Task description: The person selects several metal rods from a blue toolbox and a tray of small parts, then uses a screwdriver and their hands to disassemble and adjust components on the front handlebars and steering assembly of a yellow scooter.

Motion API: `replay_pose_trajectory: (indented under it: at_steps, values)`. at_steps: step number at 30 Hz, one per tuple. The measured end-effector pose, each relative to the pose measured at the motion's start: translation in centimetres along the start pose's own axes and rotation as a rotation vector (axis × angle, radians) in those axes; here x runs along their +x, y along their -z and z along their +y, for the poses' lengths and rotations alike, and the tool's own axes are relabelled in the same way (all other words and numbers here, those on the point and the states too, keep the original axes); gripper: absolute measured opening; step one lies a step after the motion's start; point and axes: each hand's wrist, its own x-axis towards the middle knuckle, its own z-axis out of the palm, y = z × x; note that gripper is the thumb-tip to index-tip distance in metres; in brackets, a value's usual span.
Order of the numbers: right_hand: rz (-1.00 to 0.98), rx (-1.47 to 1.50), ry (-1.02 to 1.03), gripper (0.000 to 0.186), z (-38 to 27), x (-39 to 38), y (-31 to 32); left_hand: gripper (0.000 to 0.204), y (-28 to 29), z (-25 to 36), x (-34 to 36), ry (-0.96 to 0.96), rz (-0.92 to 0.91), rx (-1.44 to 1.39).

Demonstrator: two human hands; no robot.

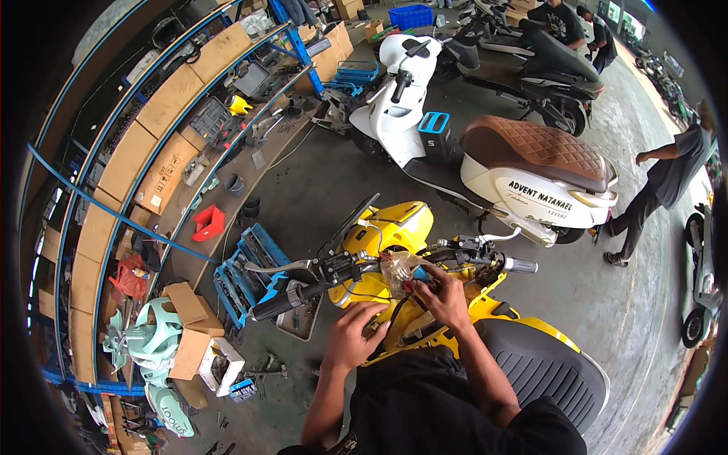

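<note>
A yellow scooter [402, 221] stands in front of me with its handlebar area opened up and wiring exposed. At the middle of the handlebar sits a crumpled clear plastic bag [397, 271], a small blue part beside it. My right hand [443, 299] is closed at the bag's right edge, fingertips pinched around something small and reddish that I cannot make out. Lower and to the left, my left hand [355, 334] is beside a black cable, its thumb apart from its fingers. The left grip [277, 305] and right grip [521, 265] are free of my hands.
A blue fold-out toolbox [250, 265] lies open at the left, near a metal tray [297, 322]. Shelves with cardboard boxes [168, 98] line the left side. A white scooter [493, 174] stands ahead. Another person [667, 178] walks at the right; others are at the back.
</note>
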Motion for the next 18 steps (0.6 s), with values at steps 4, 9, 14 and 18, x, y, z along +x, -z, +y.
replay_pose_trajectory:
  at_steps: [4, 9, 14, 18]
  values:
    - [0.15, -0.138, 0.18, 0.04, -0.4, -0.5, -0.4, 0.027, 0.0, 2.0, 5.9, -0.439, -0.028, 0.294]
    - [0.218, -0.197, 0.246, 0.039, 0.1, -1.3, -1.5, 0.038, -1.5, -0.3, 10.2, -0.503, -0.27, 0.555]
    - [0.253, -0.178, 0.282, 0.038, 0.7, -1.5, -1.1, 0.046, -1.5, -0.3, 12.9, -0.055, -0.587, 0.445]
    - [0.243, -0.173, 0.332, 0.039, 1.0, -2.0, -0.4, 0.05, -1.9, -1.1, 12.9, -0.096, -0.643, 0.411]
